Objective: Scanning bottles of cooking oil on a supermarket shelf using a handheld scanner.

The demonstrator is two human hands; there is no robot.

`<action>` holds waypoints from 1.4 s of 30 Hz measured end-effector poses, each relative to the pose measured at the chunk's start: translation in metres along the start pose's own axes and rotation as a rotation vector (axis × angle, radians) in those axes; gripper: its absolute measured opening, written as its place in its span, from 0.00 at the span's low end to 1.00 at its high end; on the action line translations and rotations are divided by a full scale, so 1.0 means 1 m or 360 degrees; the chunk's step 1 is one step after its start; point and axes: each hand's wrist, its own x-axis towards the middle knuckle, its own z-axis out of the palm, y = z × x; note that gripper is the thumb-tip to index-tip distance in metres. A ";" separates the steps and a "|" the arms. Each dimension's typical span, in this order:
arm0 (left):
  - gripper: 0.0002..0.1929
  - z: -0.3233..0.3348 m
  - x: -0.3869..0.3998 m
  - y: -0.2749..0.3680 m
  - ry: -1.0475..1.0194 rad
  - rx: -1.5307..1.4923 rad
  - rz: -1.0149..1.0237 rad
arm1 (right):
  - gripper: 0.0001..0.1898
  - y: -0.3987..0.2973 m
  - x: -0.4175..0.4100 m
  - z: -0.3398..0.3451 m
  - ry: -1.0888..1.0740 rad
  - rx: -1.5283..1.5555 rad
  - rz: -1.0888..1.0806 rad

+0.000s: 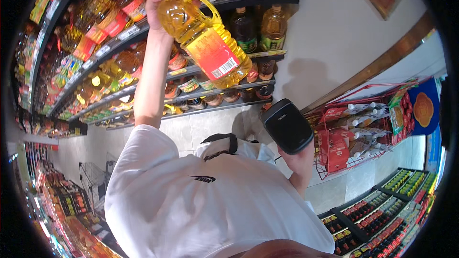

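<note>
My left hand (154,7) reaches out and grips a large clear plastic bottle of yellow cooking oil (200,36) near its cap and neck. The bottle hangs tilted in front of the shelves, its moulded handle on the upper right. Its red and yellow label bears writing and a barcode, facing me. In my right hand (299,157), lower and to the right, is a black handheld device (288,126) shaped like a barcode scanner. Its rounded top faces up and hides most of my fingers. The device and the bottle are apart.
Store shelves (118,36) with several oil bottles and jars curve along the front and left. A red wire rack (333,150) of packaged goods stands to the right. Bottle shelves (373,211) are at lower right, a shopping cart (91,182) at left.
</note>
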 end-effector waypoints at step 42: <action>0.10 0.047 0.256 -0.112 0.0516 0.2262 0.1317 | 0.15 -0.015 -0.008 -0.012 0.0486 -0.0049 0.0237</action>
